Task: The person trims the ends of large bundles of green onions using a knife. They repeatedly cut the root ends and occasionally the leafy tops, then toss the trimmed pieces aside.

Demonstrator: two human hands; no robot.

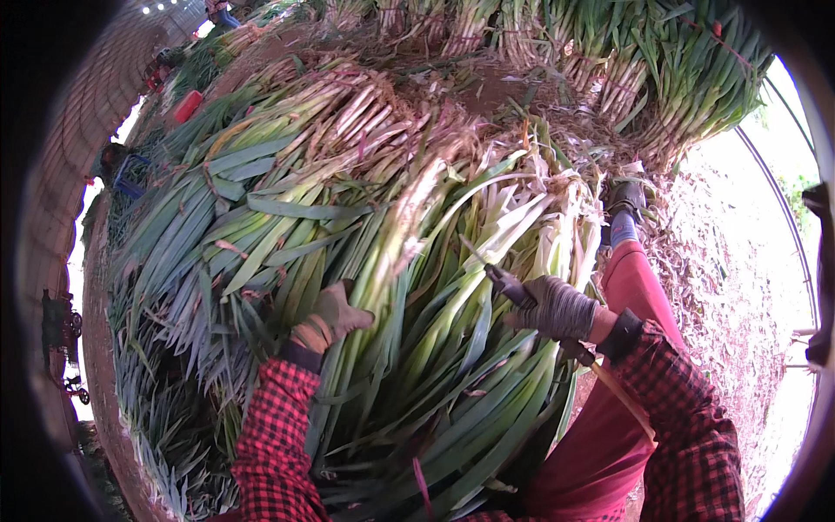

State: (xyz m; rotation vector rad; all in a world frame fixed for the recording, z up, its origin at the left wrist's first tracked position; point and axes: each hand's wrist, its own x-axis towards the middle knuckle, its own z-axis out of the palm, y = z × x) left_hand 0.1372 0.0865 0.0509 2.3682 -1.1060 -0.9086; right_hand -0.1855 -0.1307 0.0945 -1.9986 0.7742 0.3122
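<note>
My left hand, in a worn work glove, grips the green lower part of some long onion stalks, probably scallions or leeks. Their pale root ends point away from me and look blurred. In my gloved right hand is a dark blow gun with a thin metal nozzle. A tan hose runs back from its handle under my right sleeve. The nozzle tip lies over the heaped stalks, right of the held ones. Peeled white stalks lie beyond my right hand.
Heaped long onions spread to the left. Tied upright bundles line the far side. My outstretched leg borders the heap on the right, beside litter-covered ground. A red object and blue crate stand far left; a person is behind.
</note>
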